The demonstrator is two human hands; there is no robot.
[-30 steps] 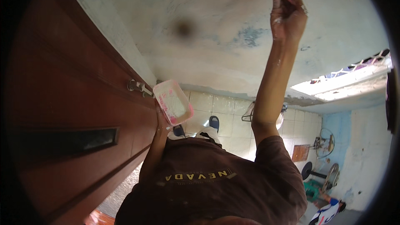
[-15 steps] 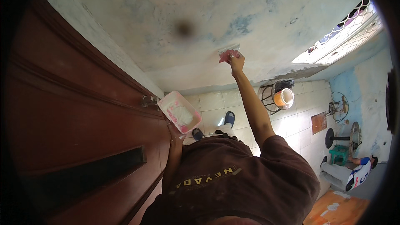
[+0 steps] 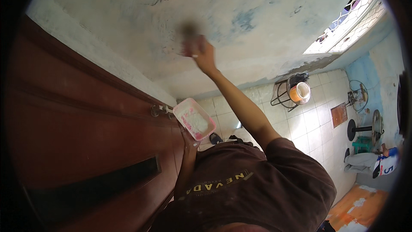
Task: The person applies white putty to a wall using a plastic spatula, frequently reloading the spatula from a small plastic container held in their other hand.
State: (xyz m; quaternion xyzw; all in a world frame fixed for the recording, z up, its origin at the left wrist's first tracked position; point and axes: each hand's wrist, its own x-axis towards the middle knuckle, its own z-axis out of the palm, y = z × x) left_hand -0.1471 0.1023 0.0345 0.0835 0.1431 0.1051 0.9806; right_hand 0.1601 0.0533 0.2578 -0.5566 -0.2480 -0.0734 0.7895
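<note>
My left hand (image 3: 191,140) holds a white and pink plastic tub (image 3: 209,125) from beneath its near side. White paste (image 3: 195,120) lies inside, with pink showing on the tub floor. My right arm reaches up to the patchy white and blue wall (image 3: 128,34). In my right hand (image 3: 206,58), fingers closed, is a pinkish-red putty spreader (image 3: 187,50) held against or close to the wall; contact cannot be made out. Motion and a dark round smudge on the picture blur the spreader's outer part.
A brown door (image 3: 94,116) with a metal handle (image 3: 158,110) stands close at my left. An orange and white bucket (image 3: 299,92) sits on a round stool (image 3: 282,96) by the wall. A barred window (image 3: 347,25) is at the upper right. Far right, a person (image 3: 371,161) sits near a green stool (image 3: 362,145).
My right hand has swept left along the wall with the spreader. My left hand still holds the tub, which sits slightly further right and lower in the picture as the view shifted.
</note>
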